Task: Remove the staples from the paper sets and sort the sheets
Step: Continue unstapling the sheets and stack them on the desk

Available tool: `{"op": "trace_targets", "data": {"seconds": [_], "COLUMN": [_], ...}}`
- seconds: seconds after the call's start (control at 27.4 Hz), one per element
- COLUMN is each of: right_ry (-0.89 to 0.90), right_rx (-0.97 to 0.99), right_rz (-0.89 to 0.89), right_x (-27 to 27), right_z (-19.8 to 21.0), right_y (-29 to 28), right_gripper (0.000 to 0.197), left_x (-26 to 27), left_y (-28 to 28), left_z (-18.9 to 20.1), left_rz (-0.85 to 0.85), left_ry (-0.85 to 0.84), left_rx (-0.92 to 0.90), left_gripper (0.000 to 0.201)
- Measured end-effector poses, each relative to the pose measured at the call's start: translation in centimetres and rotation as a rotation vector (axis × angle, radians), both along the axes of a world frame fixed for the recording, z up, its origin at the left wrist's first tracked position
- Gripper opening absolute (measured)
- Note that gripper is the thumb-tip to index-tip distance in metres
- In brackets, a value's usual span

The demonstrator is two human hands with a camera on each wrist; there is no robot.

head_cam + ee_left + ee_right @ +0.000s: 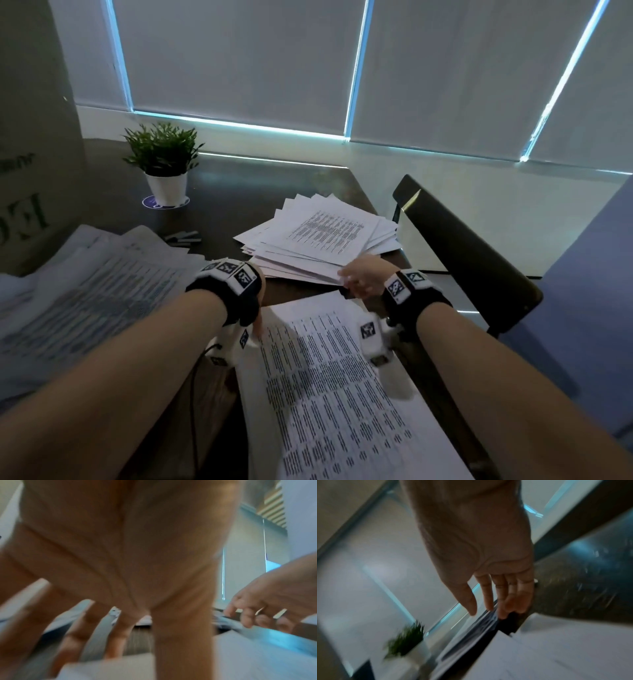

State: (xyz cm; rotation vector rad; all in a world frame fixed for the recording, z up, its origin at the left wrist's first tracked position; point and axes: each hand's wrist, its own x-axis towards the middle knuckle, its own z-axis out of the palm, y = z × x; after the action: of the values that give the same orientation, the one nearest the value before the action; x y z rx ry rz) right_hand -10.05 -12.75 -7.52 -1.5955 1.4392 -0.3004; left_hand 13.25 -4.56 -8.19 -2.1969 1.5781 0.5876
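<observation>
A printed paper set (335, 394) lies on the table right in front of me. My left hand (256, 327) rests on its top left corner, and the left wrist view shows the fingers spread and straight. My right hand (352, 282) is at the set's far right corner, beside the near edge of a fanned stack of white sheets (325, 236). Its lower fingers curl on a small black tool (344, 291), mostly hidden under the hand. In the right wrist view its thumb and index finger (488, 599) point at the stack's edge (481, 626). No staple is visible.
A second spread of printed sheets (85, 291) covers the table's left side. Grey staple strips (183, 237) lie behind it, near a potted plant (164, 164). A cardboard box (30, 137) stands at far left and a black chair back (462, 246) at the right of the dark table (239, 192).
</observation>
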Motion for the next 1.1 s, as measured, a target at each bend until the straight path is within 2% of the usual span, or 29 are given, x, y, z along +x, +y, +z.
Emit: {"op": "trace_targets", "data": {"seconds": [0.07, 0.15, 0.22, 0.29, 0.37, 0.48, 0.58, 0.66, 0.73, 0.84, 0.91, 1.1], "right_ry": [0.376, 0.591, 0.599, 0.506, 0.488, 0.649, 0.863, 0.929, 0.898, 0.912, 0.877, 0.906], "right_rx": [-0.186, -0.232, -0.197, -0.195, -0.287, -0.408, -0.341, -0.298, -0.264, -0.289, -0.295, -0.255], "right_rz": [0.239, 0.354, 0.361, 0.301, 0.221, 0.115, 0.127, 0.175, 0.192, 0.247, 0.265, 0.330], "right_x": [-0.8, -1.5, -2.0, -2.6, -3.6, -6.2, -9.3, -11.9, -13.3, -14.5, -15.2, -14.8], "right_z": [0.8, 1.1, 0.4, 0.0, 0.6, 1.7, 1.5, 1.8, 1.8, 0.0, -0.4, 1.2], "right_y": [2.4, 4.7, 5.8, 6.6, 6.8, 7.0, 6.7, 7.2, 7.9, 8.6, 8.6, 8.6], "right_gripper": [0.023, 0.021, 0.039, 0.054, 0.048, 0.038, 0.036, 0.046, 0.056, 0.039, 0.035, 0.048], "left_x": [0.8, 1.9, 0.4, -2.2, -4.0, -5.7, -6.6, -7.9, -8.8, -9.6, -9.6, -9.2], "left_y": [-0.8, -2.0, -0.1, 2.4, 2.9, 3.1, 2.8, 2.3, 1.9, 1.7, 1.6, 2.1], "left_z": [-1.9, -4.1, -2.8, -1.3, -1.1, -1.0, -1.2, -0.8, -0.7, -1.1, -1.5, -2.3], "left_rz": [-0.002, -0.010, -0.005, 0.023, 0.082, 0.063, -0.018, -0.073, -0.101, -0.082, -0.033, 0.031], "left_ry": [0.013, 0.089, 0.138, 0.269, 0.371, 0.468, 0.437, 0.397, 0.372, 0.370, 0.383, 0.457], "left_rx": [0.022, -0.016, -0.127, -0.306, -0.417, -0.565, -0.598, -0.624, -0.634, -0.642, -0.664, -0.719], "left_gripper": [0.035, 0.043, 0.052, 0.044, 0.043, 0.041, 0.033, 0.031, 0.030, 0.025, 0.025, 0.027]}}
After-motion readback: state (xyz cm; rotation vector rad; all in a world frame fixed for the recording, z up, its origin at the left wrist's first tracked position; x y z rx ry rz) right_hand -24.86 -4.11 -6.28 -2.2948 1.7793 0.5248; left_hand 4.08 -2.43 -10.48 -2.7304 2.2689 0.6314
